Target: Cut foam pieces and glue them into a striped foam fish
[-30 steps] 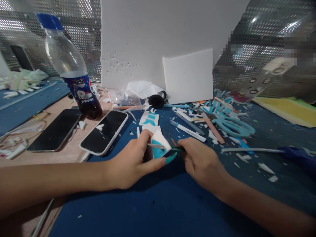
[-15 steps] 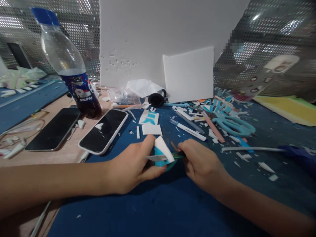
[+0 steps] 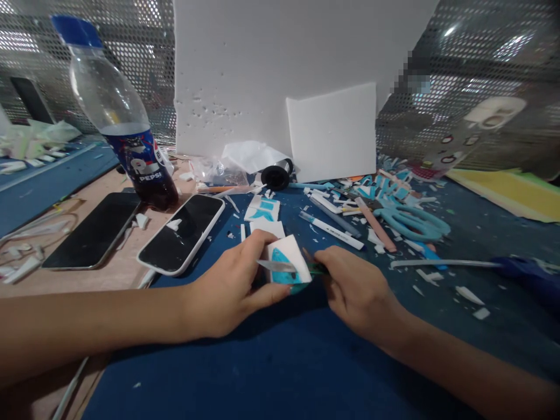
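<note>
My left hand [image 3: 238, 280] pinches a small white foam piece [image 3: 298, 256] between thumb and fingers. Bright blue colouring marks the face turned toward me. Closed in a fist just to the right, my right hand [image 3: 356, 286] grips a knife. The thin pointed blade of the knife [image 3: 277, 266] lies across the blue face, its tip toward my left fingers. Most of the handle is hidden in my fist, with a little dark green showing. Just behind my left hand lie a white foam square [image 3: 266, 227] and another foam piece with blue shapes [image 3: 262, 209].
Two phones [image 3: 181, 233] and a Pepsi bottle [image 3: 135, 157] stand or lie at the left. Markers [image 3: 332, 229], blue-handled scissors [image 3: 413, 221] and foam scraps [image 3: 470, 294] spread over the blue table [image 3: 271, 367] at the right. White foam boards [image 3: 332, 134] lean at the back.
The foam piece has turned in my left hand, so more of its blue face shows. The blade stays across it, and my right hand has hardly moved.
</note>
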Demonstrator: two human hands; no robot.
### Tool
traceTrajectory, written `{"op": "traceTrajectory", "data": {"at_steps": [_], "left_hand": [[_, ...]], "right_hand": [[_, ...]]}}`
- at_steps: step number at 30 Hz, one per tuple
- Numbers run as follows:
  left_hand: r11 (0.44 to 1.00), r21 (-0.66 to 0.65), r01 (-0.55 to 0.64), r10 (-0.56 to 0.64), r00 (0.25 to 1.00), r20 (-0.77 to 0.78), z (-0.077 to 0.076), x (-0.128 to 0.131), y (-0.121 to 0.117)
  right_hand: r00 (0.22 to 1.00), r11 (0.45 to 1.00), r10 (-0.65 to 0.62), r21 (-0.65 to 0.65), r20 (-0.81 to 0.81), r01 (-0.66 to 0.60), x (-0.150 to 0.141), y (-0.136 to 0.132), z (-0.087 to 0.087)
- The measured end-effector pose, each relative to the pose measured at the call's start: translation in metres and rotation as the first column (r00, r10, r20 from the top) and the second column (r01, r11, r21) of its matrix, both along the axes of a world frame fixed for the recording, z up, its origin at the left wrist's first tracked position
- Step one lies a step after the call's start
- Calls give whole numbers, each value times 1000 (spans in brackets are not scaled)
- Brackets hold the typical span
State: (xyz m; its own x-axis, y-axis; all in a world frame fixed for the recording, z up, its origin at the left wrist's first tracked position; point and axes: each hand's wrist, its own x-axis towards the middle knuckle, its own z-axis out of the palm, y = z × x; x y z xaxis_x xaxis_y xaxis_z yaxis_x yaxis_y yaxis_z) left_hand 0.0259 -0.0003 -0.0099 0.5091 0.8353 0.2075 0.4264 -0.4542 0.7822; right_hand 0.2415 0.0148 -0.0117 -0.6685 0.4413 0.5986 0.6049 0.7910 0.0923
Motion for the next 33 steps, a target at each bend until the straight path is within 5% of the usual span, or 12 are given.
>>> {"op": "traceTrajectory", "data": {"at_steps": [14, 33], "left_hand": [[998, 57, -3, 9, 994, -106, -4, 4, -6], [997, -44, 56, -55, 998, 25, 1, -3, 1]], "right_hand": [[1000, 1000, -21, -3, 4, 21, -8, -13, 1], [999, 998, -52, -36, -5, 52, 5, 0, -1]]}}
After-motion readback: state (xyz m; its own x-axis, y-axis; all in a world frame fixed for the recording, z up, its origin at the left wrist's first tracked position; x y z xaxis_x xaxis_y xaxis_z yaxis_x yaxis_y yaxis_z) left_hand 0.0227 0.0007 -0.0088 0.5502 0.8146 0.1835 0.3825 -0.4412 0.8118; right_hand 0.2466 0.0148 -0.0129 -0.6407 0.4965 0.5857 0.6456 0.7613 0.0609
